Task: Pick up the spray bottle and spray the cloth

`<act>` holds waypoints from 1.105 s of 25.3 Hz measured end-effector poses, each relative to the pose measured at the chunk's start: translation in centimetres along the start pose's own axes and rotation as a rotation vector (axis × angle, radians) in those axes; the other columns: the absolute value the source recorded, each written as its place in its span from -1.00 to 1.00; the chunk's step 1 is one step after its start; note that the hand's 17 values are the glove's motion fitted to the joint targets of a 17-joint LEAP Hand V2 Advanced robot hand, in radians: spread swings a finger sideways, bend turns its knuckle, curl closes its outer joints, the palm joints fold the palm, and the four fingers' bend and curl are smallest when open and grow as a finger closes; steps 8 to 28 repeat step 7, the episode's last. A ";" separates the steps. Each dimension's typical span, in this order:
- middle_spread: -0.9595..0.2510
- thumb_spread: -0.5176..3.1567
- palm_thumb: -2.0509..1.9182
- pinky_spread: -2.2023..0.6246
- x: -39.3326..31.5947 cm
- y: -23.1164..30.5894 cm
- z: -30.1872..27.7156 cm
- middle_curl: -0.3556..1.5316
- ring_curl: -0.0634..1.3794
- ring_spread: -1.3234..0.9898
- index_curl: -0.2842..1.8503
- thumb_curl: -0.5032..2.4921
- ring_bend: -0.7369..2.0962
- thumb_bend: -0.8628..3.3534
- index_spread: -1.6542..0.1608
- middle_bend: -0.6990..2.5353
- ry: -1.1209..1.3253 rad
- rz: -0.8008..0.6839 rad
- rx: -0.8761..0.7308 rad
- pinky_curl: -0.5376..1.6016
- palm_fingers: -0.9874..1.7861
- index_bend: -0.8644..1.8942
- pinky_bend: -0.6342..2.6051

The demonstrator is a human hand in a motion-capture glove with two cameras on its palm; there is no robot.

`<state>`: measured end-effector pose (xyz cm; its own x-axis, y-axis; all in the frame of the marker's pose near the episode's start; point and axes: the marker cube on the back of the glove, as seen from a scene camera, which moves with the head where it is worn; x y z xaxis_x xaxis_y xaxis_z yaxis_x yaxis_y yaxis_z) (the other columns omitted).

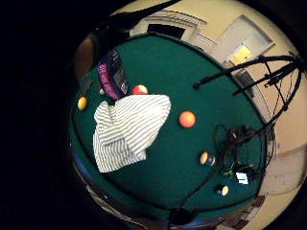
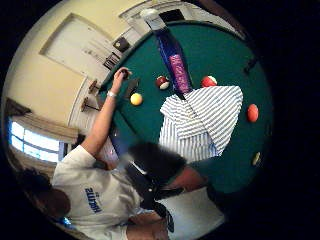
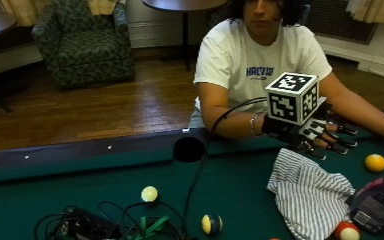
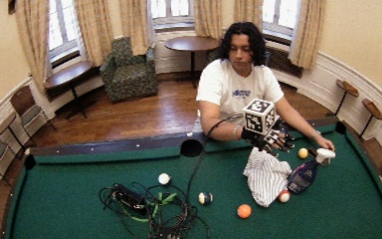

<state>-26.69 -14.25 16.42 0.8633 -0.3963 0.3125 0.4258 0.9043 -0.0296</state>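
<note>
Spray bottle (image 3: 382,204) cut by outside view's edge, label unreadable.

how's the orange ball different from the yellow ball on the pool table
The orange ball is solid orange and lies out in the open felt, on the far side of the striped cloth from the person. The yellow ball is solid yellow and sits near the rail, close to the person's bare hand and the spray bottle. Both rest untouched on the green table.

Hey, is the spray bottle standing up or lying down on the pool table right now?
Lying down. The spray bottle rests on its side on the green felt, white nozzle toward the rail, its base beside the striped cloth.
</note>
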 end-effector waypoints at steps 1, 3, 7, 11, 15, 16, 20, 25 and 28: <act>0.29 -0.24 0.16 0.71 0.1 0.0 0.0 -0.27 -0.50 -0.02 -0.51 -0.43 -0.30 -0.61 0.31 -0.45 0.000 0.002 0.001 -0.16 -0.08 -0.28 -0.35; 0.30 -0.24 0.15 0.71 0.2 0.0 0.0 -0.27 -0.50 -0.02 -0.52 -0.43 -0.30 -0.61 0.31 -0.45 -0.002 0.004 0.000 -0.16 -0.08 -0.28 -0.35; 0.30 -0.24 0.15 0.71 0.2 0.0 0.2 -0.27 -0.50 -0.02 -0.52 -0.43 -0.30 -0.61 0.30 -0.45 -0.012 0.007 -0.004 -0.16 -0.08 -0.27 -0.35; 0.30 -0.24 0.15 0.71 0.2 0.0 0.2 -0.27 -0.50 -0.02 -0.52 -0.43 -0.30 -0.61 0.30 -0.45 -0.012 0.007 -0.004 -0.16 -0.08 -0.27 -0.35; 0.30 -0.24 0.15 0.71 0.2 0.0 0.2 -0.27 -0.50 -0.02 -0.52 -0.43 -0.30 -0.61 0.30 -0.45 -0.012 0.007 -0.004 -0.16 -0.08 -0.27 -0.35; 0.30 -0.24 0.15 0.71 0.2 0.0 0.2 -0.27 -0.50 -0.02 -0.52 -0.43 -0.30 -0.61 0.30 -0.45 -0.012 0.007 -0.004 -0.16 -0.08 -0.27 -0.35; 0.30 -0.24 0.15 0.71 0.2 0.0 0.2 -0.27 -0.50 -0.02 -0.52 -0.43 -0.30 -0.61 0.30 -0.45 -0.012 0.007 -0.004 -0.16 -0.08 -0.27 -0.35; 0.30 -0.24 0.15 0.71 0.2 0.0 0.2 -0.27 -0.50 -0.02 -0.52 -0.43 -0.30 -0.61 0.30 -0.45 -0.012 0.007 -0.004 -0.16 -0.08 -0.27 -0.35; 0.30 -0.24 0.15 0.71 0.2 0.0 0.2 -0.27 -0.50 -0.02 -0.52 -0.43 -0.30 -0.61 0.30 -0.45 -0.012 0.007 -0.004 -0.16 -0.08 -0.27 -0.35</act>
